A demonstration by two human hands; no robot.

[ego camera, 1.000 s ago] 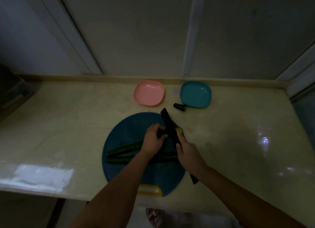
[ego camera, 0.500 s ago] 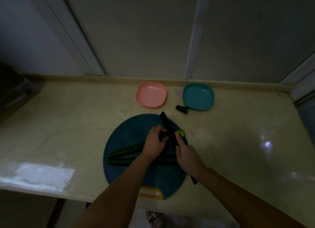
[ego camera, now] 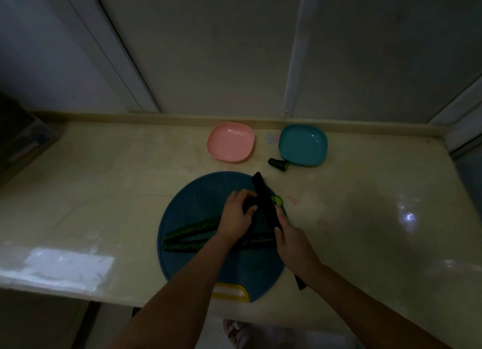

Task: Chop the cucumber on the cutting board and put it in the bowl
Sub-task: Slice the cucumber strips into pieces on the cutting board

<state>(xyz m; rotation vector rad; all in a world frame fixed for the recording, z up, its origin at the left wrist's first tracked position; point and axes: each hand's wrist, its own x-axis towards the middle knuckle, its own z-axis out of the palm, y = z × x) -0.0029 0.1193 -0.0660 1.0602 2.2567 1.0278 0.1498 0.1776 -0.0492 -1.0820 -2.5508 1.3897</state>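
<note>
At the far left of the pale counter [ego camera: 104, 179], only a bright patch [ego camera: 60, 270], nature not clear. Further right, near the front edge, a round blue cutting board [ego camera: 187, 210] with two long dark cucumber halves [ego camera: 193, 227] side by side on it, close together at their left ends and spreading a little toward the right. Over the right end of the farther half, the left hand [ego camera: 236, 215], fingers curled down and clenched on the cucumber to pin it to the board. Behind, near the wall, an empty pink bowl [ego camera: 230, 142]. Just right of the left hand, a dark knife [ego camera: 263, 200], blade across the cucumber, tip pointing away toward the bowls. Beside the blade, at the right rim of the board, one thin green slice [ego camera: 277, 200], already cut off. Farther back on the counter, a dark end piece [ego camera: 278, 164]. Around the knife handle, the right hand [ego camera: 292, 241], closed firmly, handle end sticking out behind the wrist. Just right of the end piece, a teal bowl [ego camera: 302, 144], also empty. Probably early in the chopping, most of both halves uncut; target bowl not possible to tell. Cucumber likely light and firm, but wet and slippery at the cut faces, so best held close behind the blade with fingertips tucked back. Slices probably thin, moist and sticky on the blade; better scooped up together than pinched one by one.
</note>
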